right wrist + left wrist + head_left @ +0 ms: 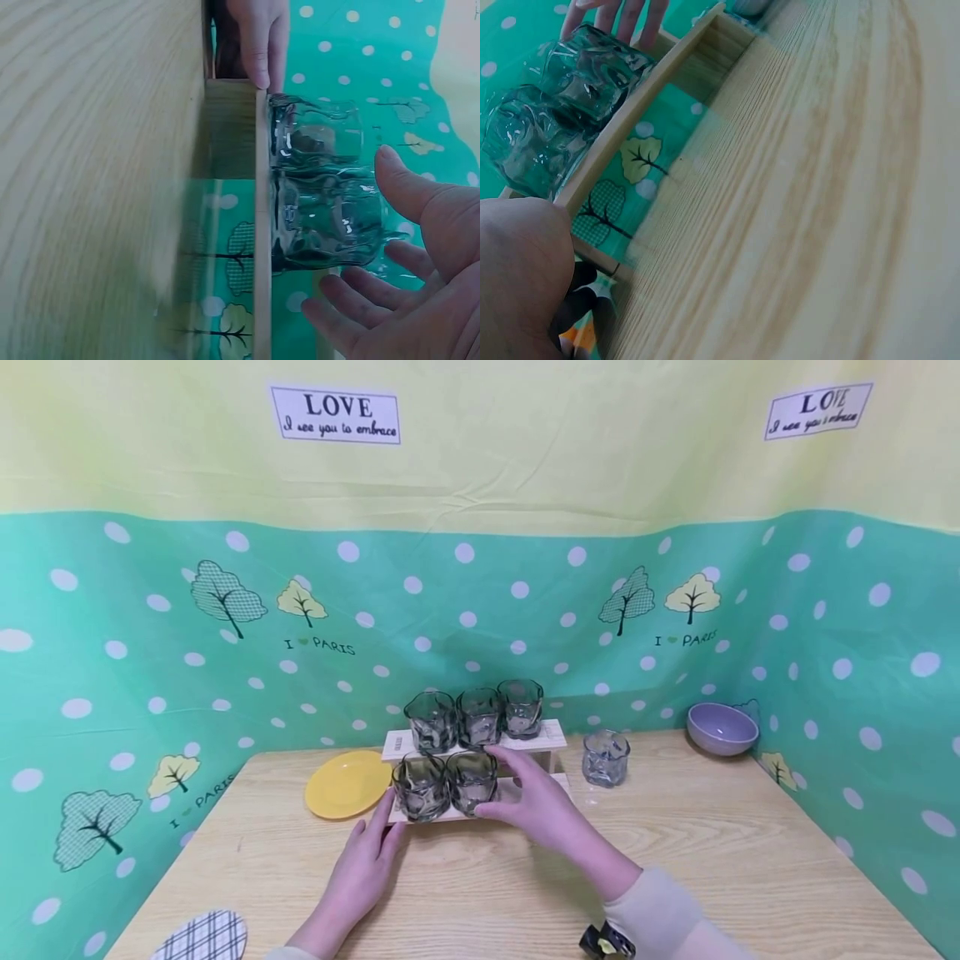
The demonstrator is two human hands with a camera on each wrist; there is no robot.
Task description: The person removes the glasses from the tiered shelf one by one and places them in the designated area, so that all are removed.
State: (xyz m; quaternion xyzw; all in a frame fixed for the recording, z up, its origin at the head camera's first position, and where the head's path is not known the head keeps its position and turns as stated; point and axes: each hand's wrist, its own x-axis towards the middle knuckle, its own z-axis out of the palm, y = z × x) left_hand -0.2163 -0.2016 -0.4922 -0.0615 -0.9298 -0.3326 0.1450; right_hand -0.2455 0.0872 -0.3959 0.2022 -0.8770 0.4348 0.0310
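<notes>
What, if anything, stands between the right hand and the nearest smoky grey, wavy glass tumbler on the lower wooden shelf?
Nothing visible does: the right hand faces that smoky grey, wavy glass tumbler directly. Another matching tumbler stands on its far side, toward the left hand.

glossy rippled glass tumblers (pixel 471 781), smooth wooden rack (pixel 551 737), wood-grained tabletop (pixel 487 889), smooth plate (pixel 345 785), creased cloth backdrop (pixel 420 606)

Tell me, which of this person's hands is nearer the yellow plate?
The left hand. It touches the left end of the wooden stand, just beside the yellow plate. The right hand is farther away, at the right glass of the front row.
</notes>
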